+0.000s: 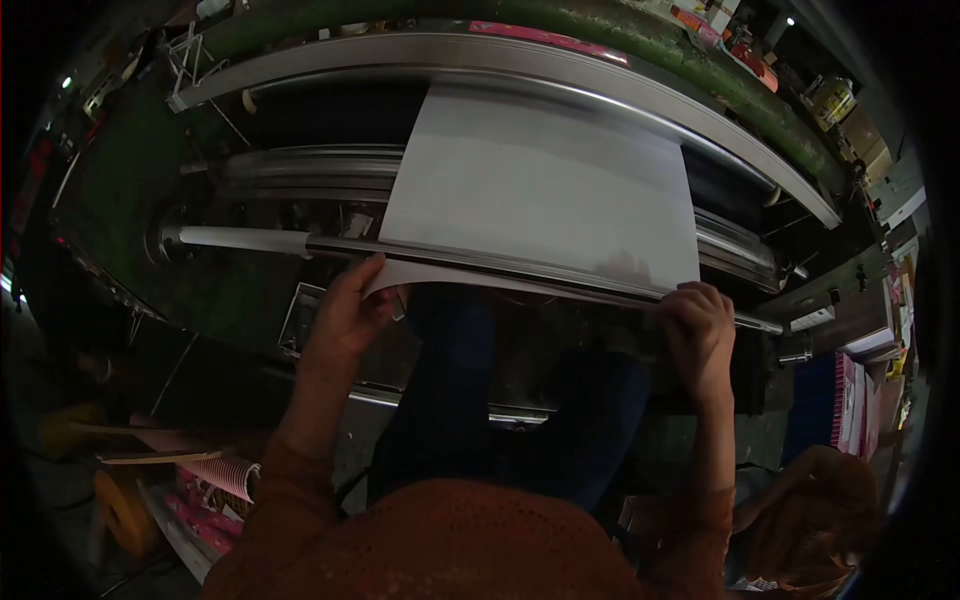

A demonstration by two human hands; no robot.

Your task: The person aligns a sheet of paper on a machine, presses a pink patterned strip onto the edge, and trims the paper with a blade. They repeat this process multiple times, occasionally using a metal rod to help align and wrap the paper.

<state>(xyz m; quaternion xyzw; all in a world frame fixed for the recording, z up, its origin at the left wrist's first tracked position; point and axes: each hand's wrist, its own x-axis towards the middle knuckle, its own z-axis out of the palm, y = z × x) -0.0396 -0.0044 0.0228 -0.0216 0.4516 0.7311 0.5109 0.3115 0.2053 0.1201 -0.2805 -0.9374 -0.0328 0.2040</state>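
Note:
A wide white sheet of paper (545, 185) comes down from under a long metal bar of the machine and passes over a thin metal shaft (480, 262) in front of me. Its lower edge curls toward my lap. My left hand (348, 308) is closed on the sheet's lower left corner, thumb on the upper side and fingers beneath. At the lower right corner, by the shaft, my right hand (697, 325) is closed with fingers curled on the paper edge; its fingertips are partly hidden.
The silver crossbar (420, 52) and a green beam (360, 15) span the far side. Metal rollers (310, 172) lie behind the sheet. Blue and pink-edged stacks (835, 405) stand at the right. Another person (815, 515) is at lower right. Pink patterned material (205, 510) lies at lower left.

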